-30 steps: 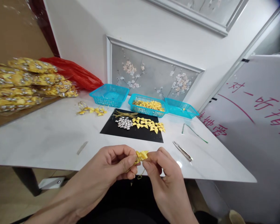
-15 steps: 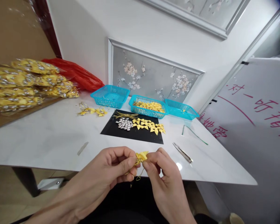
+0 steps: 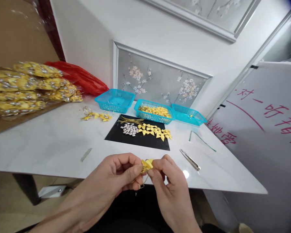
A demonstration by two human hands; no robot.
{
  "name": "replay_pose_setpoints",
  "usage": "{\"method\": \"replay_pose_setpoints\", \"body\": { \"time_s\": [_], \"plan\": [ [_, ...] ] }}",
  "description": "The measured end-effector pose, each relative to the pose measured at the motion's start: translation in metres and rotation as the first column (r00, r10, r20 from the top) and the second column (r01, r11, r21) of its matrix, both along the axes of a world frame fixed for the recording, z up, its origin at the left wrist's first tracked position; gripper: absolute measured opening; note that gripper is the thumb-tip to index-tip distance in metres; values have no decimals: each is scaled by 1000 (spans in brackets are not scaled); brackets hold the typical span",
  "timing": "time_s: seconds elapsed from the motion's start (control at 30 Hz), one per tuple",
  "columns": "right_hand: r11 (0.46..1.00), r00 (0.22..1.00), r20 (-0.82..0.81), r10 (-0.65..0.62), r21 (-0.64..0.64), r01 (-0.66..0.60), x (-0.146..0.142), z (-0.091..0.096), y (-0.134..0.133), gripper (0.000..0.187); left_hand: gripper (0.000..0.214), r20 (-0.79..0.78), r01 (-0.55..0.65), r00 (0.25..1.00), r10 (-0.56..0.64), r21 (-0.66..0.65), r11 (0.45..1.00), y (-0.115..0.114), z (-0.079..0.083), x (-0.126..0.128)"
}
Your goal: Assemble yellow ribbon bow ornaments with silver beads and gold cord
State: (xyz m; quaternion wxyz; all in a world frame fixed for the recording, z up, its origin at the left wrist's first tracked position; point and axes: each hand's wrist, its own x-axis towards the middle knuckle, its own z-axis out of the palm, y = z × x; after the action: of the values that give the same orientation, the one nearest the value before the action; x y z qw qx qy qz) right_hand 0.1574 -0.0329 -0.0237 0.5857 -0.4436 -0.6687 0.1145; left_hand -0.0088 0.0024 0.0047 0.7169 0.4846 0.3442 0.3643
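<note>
Between my hands, over the table's front edge, is a small yellow ribbon bow (image 3: 147, 164) with a thin gold cord hanging below it. My left hand (image 3: 122, 174) pinches its left side between thumb and fingers. At its right side the thumb and forefinger of my right hand (image 3: 171, 184) are closed; the exact grip is partly hidden. Beyond them lies a black mat (image 3: 140, 143). On it are a cluster of silver beads (image 3: 130, 129), rows of yellow bows (image 3: 155, 130) and a bundle of gold cords (image 3: 131, 120).
Three blue baskets stand at the back: a left one (image 3: 115, 101), a middle one (image 3: 138, 114) holding yellow pieces, and a right one (image 3: 190, 115). Thread snips (image 3: 189, 160) and a green strip (image 3: 202, 140) lie right. Bagged yellow pieces (image 3: 26, 85) are piled left.
The yellow bow has turned and shifted slightly between my fingers, and the cord loop below it has drawn closer to my left fingers. Both hands stay in nearly the same place.
</note>
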Motion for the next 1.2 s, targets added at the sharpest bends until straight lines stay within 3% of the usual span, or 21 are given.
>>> {"method": "replay_pose_setpoints", "body": {
  "time_s": [0.23, 0.47, 0.77, 1.2],
  "plan": [
    [1000, 999, -40, 20, 0, -20, 3, -1, 1, 20, 39, -5, 25, 1000, -25, 1, 1000, -2, 5, 0],
    [988, 985, -126, 120, -79, -131, 8, 0, -2, 21, 29, -141, 42, 990, -11, 221, 974, -8, 10, -3],
    [990, 986, -96, 137, -15, -139, 5, -1, -4, 26, 20, -200, 19, 979, 37, 273, 962, -10, 14, -3],
    [992, 990, -59, 125, -11, -126, 4, -5, -5, 27, 31, -30, -11, 999, 13, 81, 997, -9, 17, 3]
  ]
}}
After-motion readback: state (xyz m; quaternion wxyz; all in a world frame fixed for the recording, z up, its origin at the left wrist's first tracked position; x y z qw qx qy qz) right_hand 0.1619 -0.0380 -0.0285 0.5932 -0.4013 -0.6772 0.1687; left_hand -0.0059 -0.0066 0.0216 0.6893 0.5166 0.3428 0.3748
